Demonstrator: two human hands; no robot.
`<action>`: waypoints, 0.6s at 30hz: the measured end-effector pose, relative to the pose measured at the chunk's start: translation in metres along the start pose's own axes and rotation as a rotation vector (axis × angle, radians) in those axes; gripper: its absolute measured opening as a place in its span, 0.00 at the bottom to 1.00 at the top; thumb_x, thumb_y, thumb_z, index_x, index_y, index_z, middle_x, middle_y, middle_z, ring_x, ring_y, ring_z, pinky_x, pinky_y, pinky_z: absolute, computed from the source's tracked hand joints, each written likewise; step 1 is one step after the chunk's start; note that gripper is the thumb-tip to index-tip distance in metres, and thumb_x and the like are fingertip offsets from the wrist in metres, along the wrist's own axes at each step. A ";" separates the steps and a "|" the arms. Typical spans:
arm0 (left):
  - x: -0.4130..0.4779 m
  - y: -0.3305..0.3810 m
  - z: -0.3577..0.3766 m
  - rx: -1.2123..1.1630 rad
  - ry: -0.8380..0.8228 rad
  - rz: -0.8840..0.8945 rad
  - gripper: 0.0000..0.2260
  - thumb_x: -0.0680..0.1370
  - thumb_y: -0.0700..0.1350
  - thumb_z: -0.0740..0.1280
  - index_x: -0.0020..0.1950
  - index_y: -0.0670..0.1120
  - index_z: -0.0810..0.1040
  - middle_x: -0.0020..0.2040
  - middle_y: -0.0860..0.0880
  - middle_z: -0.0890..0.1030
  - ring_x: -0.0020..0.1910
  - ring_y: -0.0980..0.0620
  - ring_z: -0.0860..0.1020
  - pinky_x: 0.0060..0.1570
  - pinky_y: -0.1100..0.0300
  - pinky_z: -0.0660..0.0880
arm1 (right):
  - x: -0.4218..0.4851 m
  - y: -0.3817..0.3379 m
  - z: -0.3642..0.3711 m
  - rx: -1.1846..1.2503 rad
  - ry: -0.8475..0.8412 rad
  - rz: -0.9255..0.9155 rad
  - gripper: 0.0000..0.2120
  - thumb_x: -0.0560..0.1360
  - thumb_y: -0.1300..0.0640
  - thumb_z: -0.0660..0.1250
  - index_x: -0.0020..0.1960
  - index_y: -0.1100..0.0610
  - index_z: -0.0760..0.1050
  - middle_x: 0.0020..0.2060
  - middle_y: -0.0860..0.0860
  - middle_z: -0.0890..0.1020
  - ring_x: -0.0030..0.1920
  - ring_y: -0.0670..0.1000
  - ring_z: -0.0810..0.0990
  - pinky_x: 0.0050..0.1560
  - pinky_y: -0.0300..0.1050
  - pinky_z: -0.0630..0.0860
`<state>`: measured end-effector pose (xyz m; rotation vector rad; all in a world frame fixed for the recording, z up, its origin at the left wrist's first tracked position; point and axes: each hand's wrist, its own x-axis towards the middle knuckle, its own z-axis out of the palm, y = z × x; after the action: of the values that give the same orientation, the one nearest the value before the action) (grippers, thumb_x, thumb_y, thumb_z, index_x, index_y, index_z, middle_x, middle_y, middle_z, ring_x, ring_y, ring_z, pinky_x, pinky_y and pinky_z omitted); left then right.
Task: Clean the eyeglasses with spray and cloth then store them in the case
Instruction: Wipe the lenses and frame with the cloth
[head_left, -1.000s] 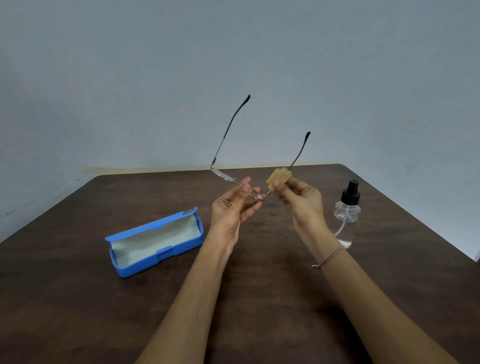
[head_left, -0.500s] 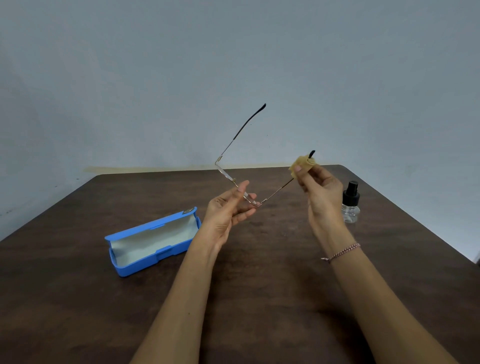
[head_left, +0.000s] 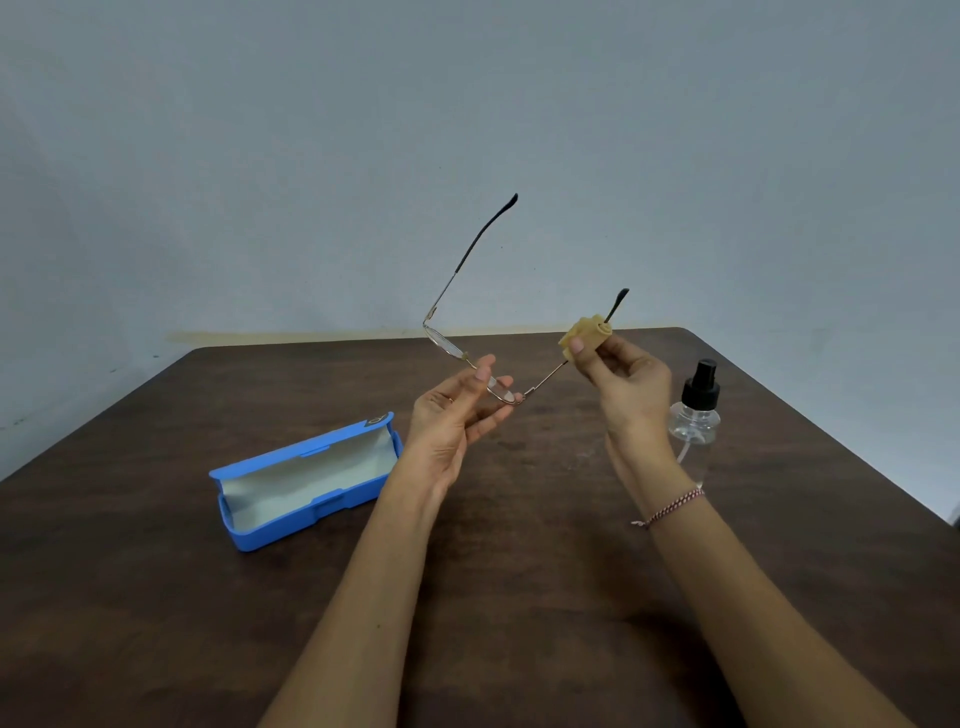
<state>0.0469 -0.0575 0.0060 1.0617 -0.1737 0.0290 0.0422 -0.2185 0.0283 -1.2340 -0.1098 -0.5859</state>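
Thin metal eyeglasses (head_left: 445, 340) with black temple tips are held up above the table, both temples unfolded and pointing up and away. My left hand (head_left: 457, 415) pinches the frame at the right lens. My right hand (head_left: 623, 387) holds a small folded yellow cloth (head_left: 584, 336) wrapped around the right temple, a little below its black tip. The blue case (head_left: 306, 480) lies open on the table to the left, its pale lining showing. A clear spray bottle (head_left: 696, 421) with a black pump stands at the right, partly behind my right wrist.
The dark brown wooden table (head_left: 519, 597) carries the case and the bottle. Its far edge meets a plain grey wall, and its right edge runs diagonally past the bottle.
My right hand slid the cloth from the lens hinge up along the right temple toward its tip, then back down slightly. The glasses tilted a little; the left hand kept its grip.
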 end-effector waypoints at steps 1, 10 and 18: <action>0.000 -0.001 0.001 -0.007 0.001 0.007 0.16 0.66 0.48 0.72 0.52 0.45 0.81 0.46 0.42 0.85 0.42 0.46 0.84 0.39 0.61 0.80 | -0.001 0.002 0.001 0.008 -0.005 0.024 0.08 0.69 0.60 0.73 0.48 0.56 0.81 0.43 0.53 0.84 0.47 0.49 0.82 0.55 0.43 0.76; 0.002 -0.003 0.009 -0.123 0.032 0.020 0.15 0.64 0.45 0.74 0.49 0.44 0.83 0.52 0.41 0.83 0.45 0.49 0.84 0.39 0.62 0.80 | -0.013 0.016 0.011 -0.106 -0.151 0.145 0.12 0.70 0.60 0.73 0.52 0.61 0.81 0.44 0.54 0.85 0.44 0.45 0.82 0.44 0.35 0.77; 0.005 0.002 -0.001 -0.051 0.040 0.009 0.21 0.62 0.53 0.76 0.51 0.43 0.81 0.50 0.42 0.84 0.49 0.46 0.83 0.39 0.59 0.80 | -0.001 0.012 -0.002 -0.072 -0.056 0.179 0.12 0.70 0.64 0.72 0.54 0.64 0.79 0.46 0.56 0.84 0.47 0.50 0.82 0.52 0.41 0.78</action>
<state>0.0516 -0.0561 0.0079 1.0087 -0.1422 0.0532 0.0467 -0.2183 0.0173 -1.3149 -0.0251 -0.4030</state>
